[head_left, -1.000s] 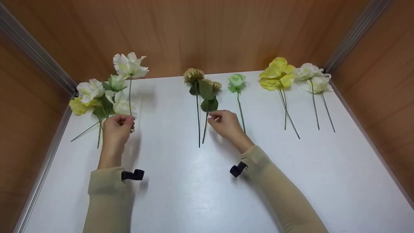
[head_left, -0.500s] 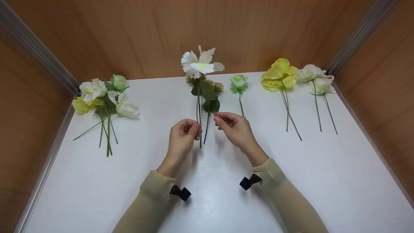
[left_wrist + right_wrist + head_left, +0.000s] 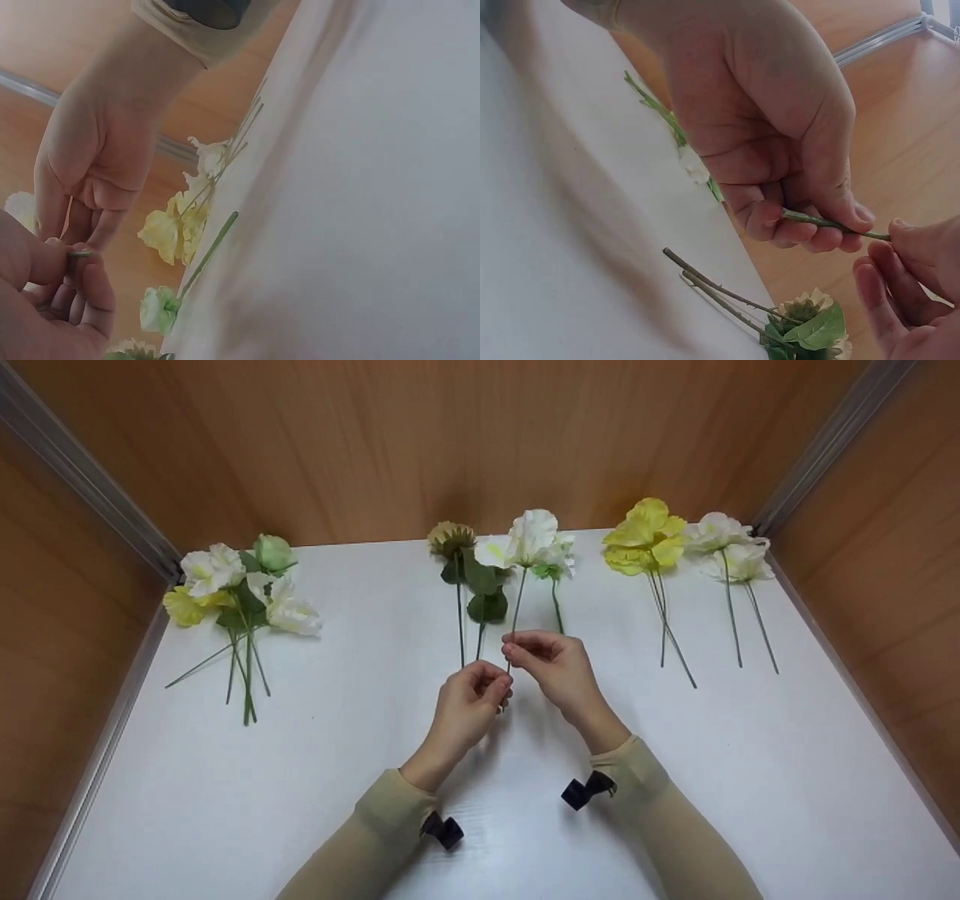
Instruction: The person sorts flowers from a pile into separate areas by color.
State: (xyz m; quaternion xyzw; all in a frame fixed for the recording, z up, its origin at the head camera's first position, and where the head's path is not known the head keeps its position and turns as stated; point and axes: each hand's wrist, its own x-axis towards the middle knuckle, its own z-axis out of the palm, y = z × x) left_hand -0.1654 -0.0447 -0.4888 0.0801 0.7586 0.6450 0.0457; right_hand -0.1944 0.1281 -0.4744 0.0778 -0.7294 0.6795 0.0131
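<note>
A white flower [image 3: 532, 536] on a thin green stem is held above the table by both hands. Near the stem's lower end, my left hand [image 3: 471, 705] grips it between thumb and fingers; the cut end pokes out in the right wrist view. Slightly higher, my right hand [image 3: 559, 675] pinches the same stem with thumb and forefinger. Just left of the bloom lie two beige flowers [image 3: 451, 538] with dark green leaves [image 3: 487, 605], one head mostly covered. Behind the white petals, a pale green rose [image 3: 553, 572] is partly hidden; the left wrist view shows its head [image 3: 159, 309] fully.
At the far left lies a bunch of white flowers [image 3: 289, 611], a yellow flower [image 3: 184, 606] and a green rose [image 3: 274, 553], stems crossing. Yellow flowers [image 3: 646, 536] and two white flowers [image 3: 739, 561] lie at the right. Wooden walls [image 3: 480, 442] enclose the white table [image 3: 360, 660].
My left hand has carried the white flower from the left bunch to the middle, and its bloom has lowered over the green rose. My right hand now pinches the stem too.
</note>
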